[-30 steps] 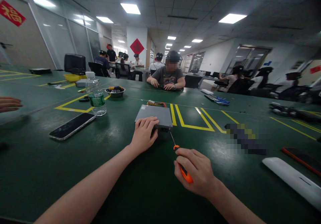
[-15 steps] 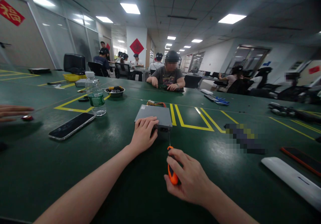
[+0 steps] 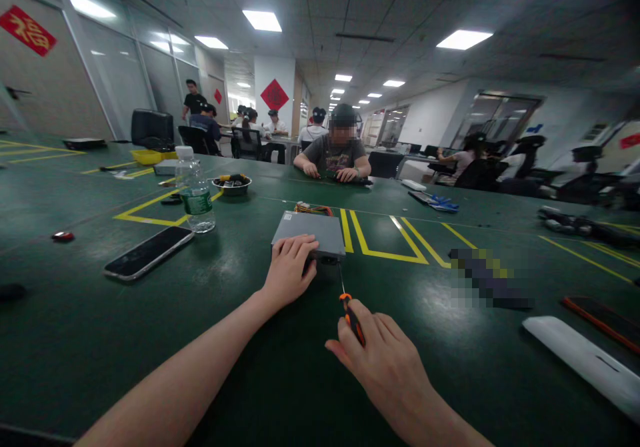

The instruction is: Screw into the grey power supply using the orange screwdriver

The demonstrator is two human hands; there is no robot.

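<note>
A grey metal power supply unit (image 3: pixel 324 229) lies on the green table in front of me, its bundle of coloured cables (image 3: pixel 313 209) coming out at the far side. My left hand (image 3: pixel 291 265) grips its near left part, with the fingers over the top and the thumb at the front face. In my right hand (image 3: pixel 387 350) is a screwdriver (image 3: pixel 347 303) with an orange and black handle. Its thin shaft points up at the near right corner of the unit. Whether the tip touches a screw there is too small to tell.
Left of the unit are a water bottle (image 3: pixel 196 200), a phone (image 3: pixel 150 252) and a metal bowl (image 3: pixel 232 185) of tools. A white oblong object (image 3: pixel 583 360) lies at right. Across the table a person (image 3: pixel 335 150) works at something dark. Yellow tape marks the tabletop.
My right hand's grip on the screwdriver has shifted; the handle now leans more and lies deeper in the fingers. The other person's hand at far left has gone. My left hand stays on the unit.
</note>
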